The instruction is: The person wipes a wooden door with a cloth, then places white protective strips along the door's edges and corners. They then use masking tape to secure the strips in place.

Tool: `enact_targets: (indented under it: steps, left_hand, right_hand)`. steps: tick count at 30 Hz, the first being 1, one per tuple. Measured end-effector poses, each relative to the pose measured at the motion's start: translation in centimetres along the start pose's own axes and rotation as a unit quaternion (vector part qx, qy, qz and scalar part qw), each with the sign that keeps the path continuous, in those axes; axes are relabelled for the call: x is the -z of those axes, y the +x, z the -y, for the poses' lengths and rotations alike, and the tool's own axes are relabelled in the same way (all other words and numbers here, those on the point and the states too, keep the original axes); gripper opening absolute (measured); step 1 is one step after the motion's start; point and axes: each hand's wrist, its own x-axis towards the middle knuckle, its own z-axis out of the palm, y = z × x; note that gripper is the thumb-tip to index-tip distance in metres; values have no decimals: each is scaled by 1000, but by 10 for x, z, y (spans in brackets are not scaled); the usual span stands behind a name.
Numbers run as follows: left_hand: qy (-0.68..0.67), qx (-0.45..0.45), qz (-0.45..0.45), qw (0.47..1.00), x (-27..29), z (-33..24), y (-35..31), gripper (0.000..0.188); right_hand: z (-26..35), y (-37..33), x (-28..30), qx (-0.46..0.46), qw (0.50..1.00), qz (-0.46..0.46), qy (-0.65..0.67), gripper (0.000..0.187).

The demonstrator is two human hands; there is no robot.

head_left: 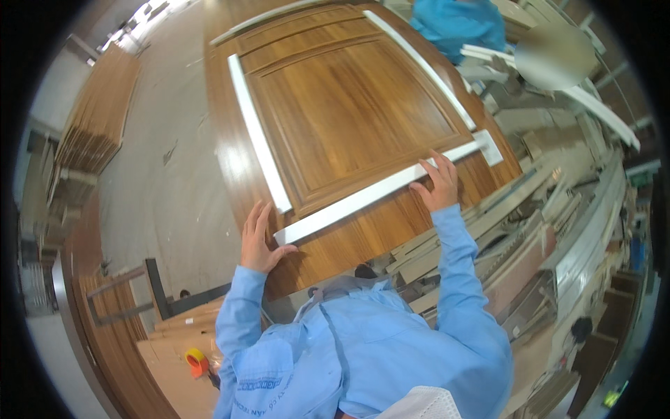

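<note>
A brown wooden door panel (349, 105) with a raised rectangular moulding lies flat in front of me. A long white strip (349, 213) runs across its near end, below the moulding. My left hand (259, 241) is at the strip's left end, fingers apart, its thumb by the near edge. Farther right, my right hand (440, 185) grips the same strip across its width, fingertips over the top and thumb at the near side. Other white strips lie along the panel's left side (258, 133) and right side (422, 66). A short white piece (488, 148) sits at the near right corner.
Stacked brown boards (98, 115) stand at the left across the grey floor (164, 140). Offcuts and long strips (516, 258) pile up on the right. An orange tape dispenser (197, 362) rests on cardboard at lower left. A person in blue (457, 28) is at the far right.
</note>
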Motion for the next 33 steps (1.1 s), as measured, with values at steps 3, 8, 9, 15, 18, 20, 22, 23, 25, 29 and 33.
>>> enact_targets:
  steps: [3,8,9,15,18,20,22,23,25,29,33]
  left_hand:
    - [46,34,-33,998,-17,-5,-7,101]
    - [10,16,-78,997,-26,-1,-10,95]
    - [12,16,-77,997,-26,0,-11,95]
    - [28,26,-70,997,-26,2,-13,95]
    - [29,19,-70,997,-25,3,-12,95]
    - [37,18,-66,997,-24,3,-11,95]
    - [47,13,-64,997,-23,2,-11,96]
    - [57,19,-57,997,-22,2,-10,96]
    - [60,13,-49,997,-21,0,-10,95]
    - [61,8,-46,997,-19,-4,-9,95]
    - [35,11,-52,998,-17,-5,-9,93]
  right_hand:
    - [-5,-1,-5,-33,999,-9,10,67]
    - [-6,0,-8,-25,999,-15,15,69]
    - [-6,0,-8,-18,1000,-18,12,70]
    - [-3,1,-4,-15,1000,9,3,72]
    - [-2,2,-1,-1,1000,16,0,73]
    - [-1,2,-1,6,1000,11,1,72]
    - [-1,3,-1,2,1000,2,7,69]
    - [-1,3,-1,-2,1000,-7,14,68]
    - [-1,4,-1,-1,1000,-23,13,66]
    - [-2,3,-2,-9,997,-66,27,57]
    - [-3,2,1,-21,996,-73,44,46]
